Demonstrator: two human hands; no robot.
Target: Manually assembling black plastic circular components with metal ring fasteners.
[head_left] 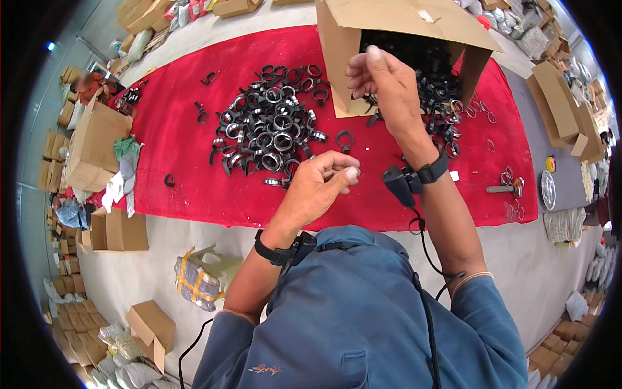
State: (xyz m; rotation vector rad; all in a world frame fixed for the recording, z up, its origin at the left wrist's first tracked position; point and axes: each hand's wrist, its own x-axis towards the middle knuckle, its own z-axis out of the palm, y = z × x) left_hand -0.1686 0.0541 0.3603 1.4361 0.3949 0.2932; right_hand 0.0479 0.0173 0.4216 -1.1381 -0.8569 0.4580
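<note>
My left hand (322,183) is over the red cloth near the front of the pile, its fingers curled in toward the thumb. Whatever it may hold is hidden. Higher up on the right, my right hand (387,83) is raised before the opening of a cardboard box (341,61), fingers loosely bent and apart, with nothing visible in them. Left of the box lies a heap of black-and-silver rings with short tabs (264,133). A single black ring (345,139) rests between the heap and my right arm. More dark ringed parts (439,81) spill out of the box.
A red cloth (175,188) covers the table. To the right lie a hammer (500,189) and several thin metal rings (490,145). A clear dish (547,190) sits on a grey surface. Cartons (97,146) stand at the left, and a taped bundle (197,280) is on the floor.
</note>
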